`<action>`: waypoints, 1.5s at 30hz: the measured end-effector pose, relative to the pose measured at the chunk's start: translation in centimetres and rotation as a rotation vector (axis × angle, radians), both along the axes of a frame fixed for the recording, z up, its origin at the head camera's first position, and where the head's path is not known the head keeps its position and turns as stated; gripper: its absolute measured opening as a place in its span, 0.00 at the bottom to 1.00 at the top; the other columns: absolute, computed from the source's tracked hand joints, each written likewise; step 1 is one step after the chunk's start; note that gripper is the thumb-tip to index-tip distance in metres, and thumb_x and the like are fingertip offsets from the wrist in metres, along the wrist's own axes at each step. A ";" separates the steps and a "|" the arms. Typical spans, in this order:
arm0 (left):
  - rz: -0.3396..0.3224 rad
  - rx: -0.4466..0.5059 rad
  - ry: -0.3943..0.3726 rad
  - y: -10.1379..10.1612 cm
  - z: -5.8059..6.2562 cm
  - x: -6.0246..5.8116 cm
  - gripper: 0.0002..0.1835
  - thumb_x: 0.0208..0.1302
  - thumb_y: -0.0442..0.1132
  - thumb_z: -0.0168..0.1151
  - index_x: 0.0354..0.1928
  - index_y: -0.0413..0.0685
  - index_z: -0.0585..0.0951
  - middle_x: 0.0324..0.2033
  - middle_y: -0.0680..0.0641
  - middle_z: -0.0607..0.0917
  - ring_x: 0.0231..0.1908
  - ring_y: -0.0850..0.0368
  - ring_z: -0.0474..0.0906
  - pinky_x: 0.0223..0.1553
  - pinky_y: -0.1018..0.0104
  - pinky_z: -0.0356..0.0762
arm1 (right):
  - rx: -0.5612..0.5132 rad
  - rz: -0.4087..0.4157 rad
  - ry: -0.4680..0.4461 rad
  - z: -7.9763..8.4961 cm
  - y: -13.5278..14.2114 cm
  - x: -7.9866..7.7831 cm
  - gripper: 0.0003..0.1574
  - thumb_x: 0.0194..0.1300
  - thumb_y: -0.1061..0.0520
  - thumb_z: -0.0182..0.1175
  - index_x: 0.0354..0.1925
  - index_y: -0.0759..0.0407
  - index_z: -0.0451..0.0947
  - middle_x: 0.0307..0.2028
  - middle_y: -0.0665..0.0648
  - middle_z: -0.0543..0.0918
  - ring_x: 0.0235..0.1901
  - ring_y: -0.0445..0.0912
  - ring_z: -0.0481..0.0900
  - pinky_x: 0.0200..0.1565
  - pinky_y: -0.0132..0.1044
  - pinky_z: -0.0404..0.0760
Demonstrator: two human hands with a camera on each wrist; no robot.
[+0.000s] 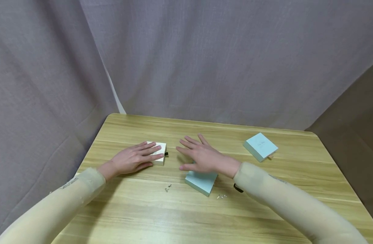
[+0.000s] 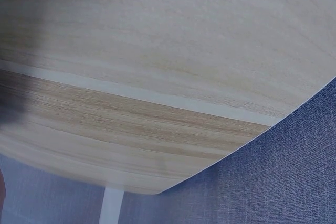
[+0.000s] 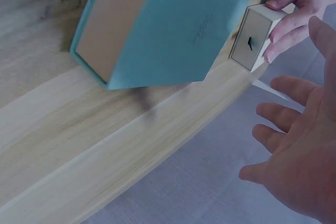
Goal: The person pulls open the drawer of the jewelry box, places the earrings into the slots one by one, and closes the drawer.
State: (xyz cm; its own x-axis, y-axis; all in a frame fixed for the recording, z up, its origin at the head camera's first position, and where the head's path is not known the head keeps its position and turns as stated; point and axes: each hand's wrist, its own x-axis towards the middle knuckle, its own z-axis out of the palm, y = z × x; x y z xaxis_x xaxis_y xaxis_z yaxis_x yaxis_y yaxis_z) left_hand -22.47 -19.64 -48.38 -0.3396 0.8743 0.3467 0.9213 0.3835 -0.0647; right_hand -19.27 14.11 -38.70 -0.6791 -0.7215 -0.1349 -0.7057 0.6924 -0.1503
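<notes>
Left hand point(image 1: 134, 159) is resting across the top of a small white drawer-style box point(image 3: 257, 32), left of centre on the wood-grain table point(image 1: 137, 213); its fingers are lying nearly straight, slightly apart. Likely it is steadying or squaring the box, since the black pull tab point(image 1: 166, 154) is pointing right, clear of the palm. Right hand point(image 1: 201, 157) is hovering over the larger teal box point(image 1: 203, 181), right of the white one and nearer; its fingers are spreading wide and gripping nothing.

Two clusters of tiny silvery pieces, possibly earrings, are lying on the near side: one point(image 1: 166, 189) left of the teal box, another point(image 1: 221, 197) just right of it. They are presumably being grouped apart to avoid mixing.

A second teal box point(image 1: 261, 145) is sitting alone at far right, a tan tab showing at its near right edge.

Containers: the white box's drawer is sitting flush; the nearer teal box is showing a pale pink end within its sleeve. Contents are staying hidden in all three; cannot tell whether anything is inside.
</notes>
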 end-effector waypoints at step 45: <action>-0.018 -0.003 0.067 0.0 -0.2 -0.5 0.32 0.73 0.45 0.70 0.76 0.50 0.76 0.74 0.40 0.76 0.73 0.40 0.73 0.73 0.46 0.73 | -0.040 -0.089 -0.100 -3.4 -4.1 -5.5 0.27 0.77 0.40 0.64 0.66 0.50 0.84 0.80 0.63 0.65 0.83 0.62 0.53 0.79 0.73 0.43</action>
